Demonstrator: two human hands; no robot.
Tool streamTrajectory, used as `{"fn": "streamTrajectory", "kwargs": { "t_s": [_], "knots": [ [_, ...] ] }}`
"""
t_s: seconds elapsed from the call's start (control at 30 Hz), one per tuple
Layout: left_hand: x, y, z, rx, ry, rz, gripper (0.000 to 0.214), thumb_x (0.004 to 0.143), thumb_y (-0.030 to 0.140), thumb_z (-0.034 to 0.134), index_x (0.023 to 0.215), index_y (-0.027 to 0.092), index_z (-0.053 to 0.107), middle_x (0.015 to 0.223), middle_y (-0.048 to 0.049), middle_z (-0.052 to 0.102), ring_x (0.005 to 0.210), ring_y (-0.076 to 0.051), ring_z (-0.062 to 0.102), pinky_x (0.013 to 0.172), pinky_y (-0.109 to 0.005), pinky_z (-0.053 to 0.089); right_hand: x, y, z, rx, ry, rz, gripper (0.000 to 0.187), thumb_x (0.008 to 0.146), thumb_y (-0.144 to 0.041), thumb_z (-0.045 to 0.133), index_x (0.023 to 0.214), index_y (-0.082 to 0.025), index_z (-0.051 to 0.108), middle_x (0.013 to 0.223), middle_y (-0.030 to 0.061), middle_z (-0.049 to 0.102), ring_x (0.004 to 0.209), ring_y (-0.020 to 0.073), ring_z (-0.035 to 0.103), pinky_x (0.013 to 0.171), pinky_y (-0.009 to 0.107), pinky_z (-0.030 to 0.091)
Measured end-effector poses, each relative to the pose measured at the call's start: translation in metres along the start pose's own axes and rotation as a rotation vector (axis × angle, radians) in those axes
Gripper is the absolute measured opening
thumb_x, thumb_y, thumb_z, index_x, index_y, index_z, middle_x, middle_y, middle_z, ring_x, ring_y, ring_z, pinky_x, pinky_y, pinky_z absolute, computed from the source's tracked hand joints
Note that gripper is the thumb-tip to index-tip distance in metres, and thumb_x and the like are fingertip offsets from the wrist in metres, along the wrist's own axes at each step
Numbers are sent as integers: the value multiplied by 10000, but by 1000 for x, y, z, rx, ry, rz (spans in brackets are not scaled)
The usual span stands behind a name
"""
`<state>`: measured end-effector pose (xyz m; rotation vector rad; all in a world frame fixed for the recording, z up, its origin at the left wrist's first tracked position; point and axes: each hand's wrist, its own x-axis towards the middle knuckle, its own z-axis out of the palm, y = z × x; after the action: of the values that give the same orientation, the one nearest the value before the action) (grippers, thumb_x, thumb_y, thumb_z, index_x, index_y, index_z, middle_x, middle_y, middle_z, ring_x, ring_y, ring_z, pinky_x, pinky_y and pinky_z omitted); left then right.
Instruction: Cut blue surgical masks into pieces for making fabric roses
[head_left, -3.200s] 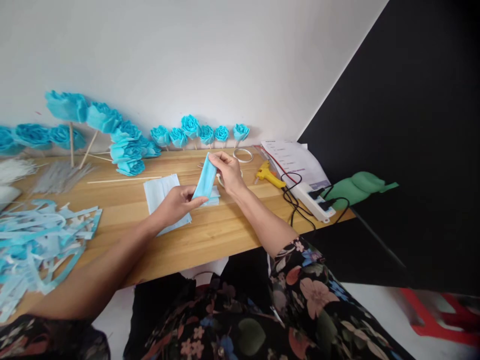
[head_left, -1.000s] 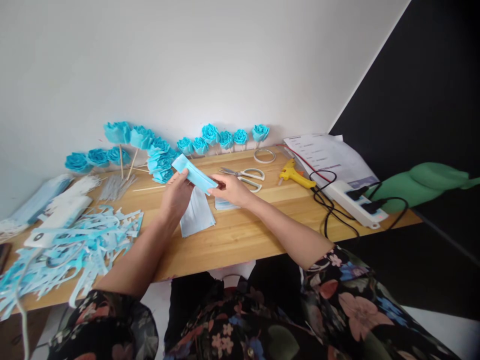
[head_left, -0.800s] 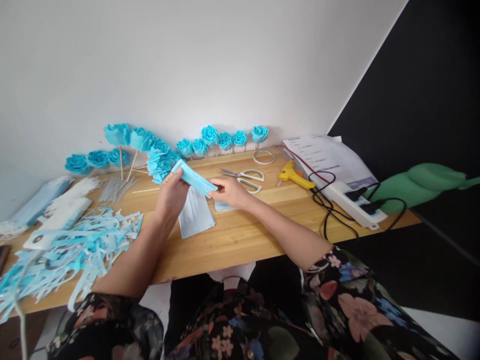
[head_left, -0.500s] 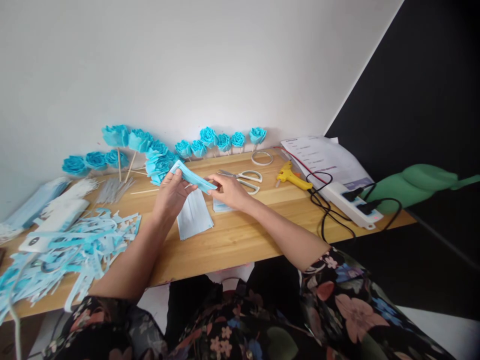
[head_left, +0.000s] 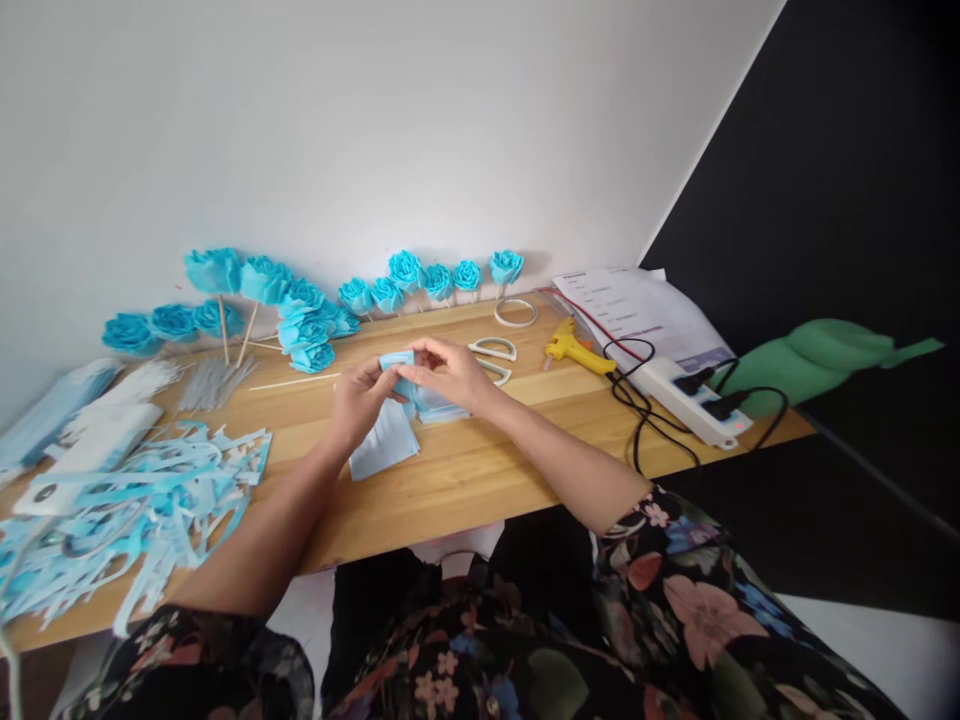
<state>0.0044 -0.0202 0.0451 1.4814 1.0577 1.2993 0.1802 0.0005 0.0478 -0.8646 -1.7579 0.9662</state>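
Observation:
Between my hands, above the table, is a folded piece of light-blue pleated face-mask fabric. My left hand pinches its left side between thumb and fingers. From the right, my right hand grips the same piece, its thumb close to the left thumb. Below them a pale blue pleated sheet lies flat on the wood. More blue sheets lie partly hidden under my right hand. Just behind that hand are the white handles of scissors; their blades are hidden.
Blue fabric roses on sticks line the wall. Cut blue strips, grey ties and mask stacks cover the left. On the right are a tape ring, yellow glue gun, papers, power strip and green object.
The long blue strip is now bunched and folded short between my fingers. My hands have come together, and the view has shifted slightly.

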Motion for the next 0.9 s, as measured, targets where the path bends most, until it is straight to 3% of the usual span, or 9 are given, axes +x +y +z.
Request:
{"fn": "streamTrajectory", "kwargs": {
  "t_s": [0.17,0.3,0.5,0.6,0.73,0.9],
  "knots": [
    [-1,-1,1,135,-79,-4,409,766,562,786,711,166,699,560,7,617,459,-116,548,452,-226,437,-1,-2,-1,23,94,-22,231,874,-421,645,869,-195,690,683,-28,574,654,122,508,642,259,403],
    [-2,-4,4,98,-125,-67,439,700,588,821,688,169,693,593,11,615,505,-111,515,465,-221,396,5,-1,-8,188,187,-3,277,843,-468,663,862,-193,653,734,-19,603,686,125,551,662,260,448],
    [-3,-3,8,5,-144,-165,432,652,566,856,751,170,717,600,17,621,505,-119,501,469,-236,383,11,12,-9,397,64,132,371,796,-524,704,982,-209,640,776,-22,644,715,136,607,641,251,505],
    [-3,-4,8,0,-159,-167,418,642,545,864,741,171,704,586,23,612,517,-122,513,484,-237,388,10,15,-8,385,37,136,428,769,-504,752,1071,-214,666,842,-15,679,755,140,629,675,252,516],
    [-4,-9,8,80,-194,-201,401,647,525,845,687,170,662,551,25,608,494,-117,513,491,-234,392,12,18,-10,343,170,128,357,751,-506,760,869,-176,692,777,-8,678,756,141,628,711,255,505],
    [-3,-11,8,229,-163,-171,327,719,478,741,645,177,636,505,15,596,457,-101,463,497,-235,361,18,19,-19,440,334,166,411,715,-555,765,854,-180,672,705,-25,633,689,126,590,639,238,480]
  ]
}}
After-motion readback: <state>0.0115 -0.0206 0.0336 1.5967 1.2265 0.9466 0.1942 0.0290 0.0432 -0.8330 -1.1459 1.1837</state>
